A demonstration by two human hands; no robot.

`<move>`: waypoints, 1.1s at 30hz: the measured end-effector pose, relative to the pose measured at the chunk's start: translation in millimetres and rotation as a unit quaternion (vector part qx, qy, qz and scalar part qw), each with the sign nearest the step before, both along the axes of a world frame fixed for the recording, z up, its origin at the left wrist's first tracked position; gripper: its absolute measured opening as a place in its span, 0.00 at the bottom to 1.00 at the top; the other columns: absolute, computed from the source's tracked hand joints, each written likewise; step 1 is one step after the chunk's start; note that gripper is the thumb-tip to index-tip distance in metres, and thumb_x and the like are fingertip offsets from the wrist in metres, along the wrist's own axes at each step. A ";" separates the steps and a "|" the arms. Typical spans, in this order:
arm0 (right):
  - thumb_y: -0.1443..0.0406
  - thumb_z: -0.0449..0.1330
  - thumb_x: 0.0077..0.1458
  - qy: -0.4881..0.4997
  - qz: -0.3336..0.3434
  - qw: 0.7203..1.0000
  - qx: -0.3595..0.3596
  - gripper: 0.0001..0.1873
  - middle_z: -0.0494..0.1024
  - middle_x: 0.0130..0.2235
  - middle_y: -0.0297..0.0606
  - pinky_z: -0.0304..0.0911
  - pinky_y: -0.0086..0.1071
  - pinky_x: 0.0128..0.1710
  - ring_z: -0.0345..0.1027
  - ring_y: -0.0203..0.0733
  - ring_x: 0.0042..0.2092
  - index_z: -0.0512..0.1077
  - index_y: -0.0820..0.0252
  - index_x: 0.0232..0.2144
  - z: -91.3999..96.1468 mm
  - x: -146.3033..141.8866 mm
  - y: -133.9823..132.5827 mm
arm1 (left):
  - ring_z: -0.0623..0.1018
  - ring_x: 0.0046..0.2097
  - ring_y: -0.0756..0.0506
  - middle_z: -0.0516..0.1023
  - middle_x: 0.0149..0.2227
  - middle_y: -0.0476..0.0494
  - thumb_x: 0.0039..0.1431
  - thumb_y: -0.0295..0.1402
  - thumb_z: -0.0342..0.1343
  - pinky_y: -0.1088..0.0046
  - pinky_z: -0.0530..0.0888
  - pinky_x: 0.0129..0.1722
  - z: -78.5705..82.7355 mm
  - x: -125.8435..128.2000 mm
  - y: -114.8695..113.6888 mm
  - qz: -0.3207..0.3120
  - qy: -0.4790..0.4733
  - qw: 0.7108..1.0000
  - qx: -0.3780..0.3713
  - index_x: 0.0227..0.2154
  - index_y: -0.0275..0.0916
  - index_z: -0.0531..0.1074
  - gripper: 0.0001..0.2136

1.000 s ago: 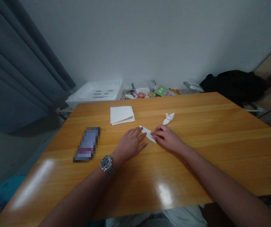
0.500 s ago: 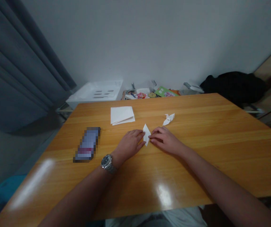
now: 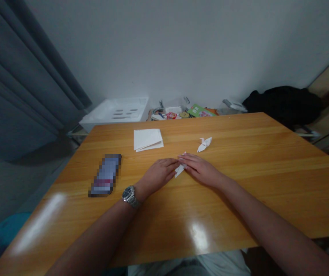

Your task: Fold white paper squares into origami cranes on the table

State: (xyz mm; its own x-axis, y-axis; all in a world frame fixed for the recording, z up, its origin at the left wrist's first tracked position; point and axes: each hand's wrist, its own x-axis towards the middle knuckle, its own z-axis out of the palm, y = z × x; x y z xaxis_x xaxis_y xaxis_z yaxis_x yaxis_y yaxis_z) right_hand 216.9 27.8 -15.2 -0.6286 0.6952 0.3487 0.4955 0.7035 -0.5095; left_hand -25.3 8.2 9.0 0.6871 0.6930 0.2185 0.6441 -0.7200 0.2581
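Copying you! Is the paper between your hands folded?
Folded: the white paper is narrow and pointed, between the left hand and right hand.

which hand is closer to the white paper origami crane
Right. The right hand lies just in front of the white paper origami crane, not touching it; the left hand is farther away, off to the left.

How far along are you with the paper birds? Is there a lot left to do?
One paper crane looks finished, lying on the wooden table. In hand is a small folded white paper piece, under the fingertips of the left hand and right hand; it doesn't look like a bird yet. Left over is a pile of white paper, which isn't folded into a bird.
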 end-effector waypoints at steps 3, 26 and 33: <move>0.64 0.52 0.68 -0.015 0.001 1.000 -0.004 0.21 0.70 0.63 0.45 0.56 0.53 0.66 0.59 0.49 0.66 0.70 0.54 0.61 -4.1 0.4 0.8 | 0.73 0.57 0.41 0.74 0.57 0.37 0.70 0.33 0.49 0.60 0.70 0.58 1.7 -0.2 0.1 0.003 0.009 1.000 0.013 0.56 0.39 0.71 0.16; 0.65 0.58 0.65 -0.067 -0.022 0.995 0.074 0.16 0.75 0.50 0.48 0.64 0.48 0.54 0.65 0.51 0.53 0.75 0.58 0.53 8.8 -2.7 -4.2 | 0.74 0.52 0.40 0.75 0.51 0.39 0.70 0.34 0.49 0.60 0.72 0.52 -4.7 -0.8 2.1 0.061 0.043 0.995 0.059 0.53 0.41 0.74 0.14; 0.67 0.60 0.63 -0.005 -0.011 0.998 0.057 0.08 0.77 0.48 0.45 0.67 0.44 0.51 0.69 0.48 0.50 0.78 0.58 0.44 4.3 -3.4 -1.2 | 0.74 0.51 0.40 0.76 0.51 0.39 0.70 0.32 0.50 0.60 0.73 0.52 -3.4 -0.5 2.1 0.053 0.039 0.996 0.062 0.52 0.40 0.74 0.13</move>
State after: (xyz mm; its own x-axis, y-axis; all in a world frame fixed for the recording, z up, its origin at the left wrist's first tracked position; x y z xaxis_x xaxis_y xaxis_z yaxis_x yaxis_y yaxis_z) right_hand 213.5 26.7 -10.8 -0.6179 0.6644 0.4205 0.5159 0.7461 -0.4209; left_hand -25.8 10.3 5.5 0.6294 0.7338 0.2557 0.7330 -0.6699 0.1182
